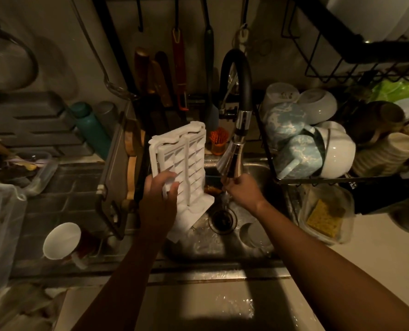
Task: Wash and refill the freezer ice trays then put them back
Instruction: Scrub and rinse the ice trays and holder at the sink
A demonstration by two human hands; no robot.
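In the middle of the frame a white plastic ice tray (182, 161) stands nearly upright over the left side of the stainless-steel sink (200, 244). It is rectangular, with two long rows of slanted compartments facing the camera. A flat white plastic panel lies under its lower end; I cannot tell whether this belongs to the tray. The left hand (159, 199) grips the tray's lower left edge, its fingers curled round the rim.

Just right of the tray, the right hand (243, 191) is up against the bottom of the flared chrome spray head of the faucet (234, 158), which has a black arched hose. Water runs past the hand toward the round drain (222, 220). The fingers are hidden, so their grip cannot be told.

On the wire rack at right lie two blue-marbled mugs (287, 123). Below them one yellow sponge (324, 220) sits in a clear plastic tub. One white cup (62, 241) lies on its side at lower left.
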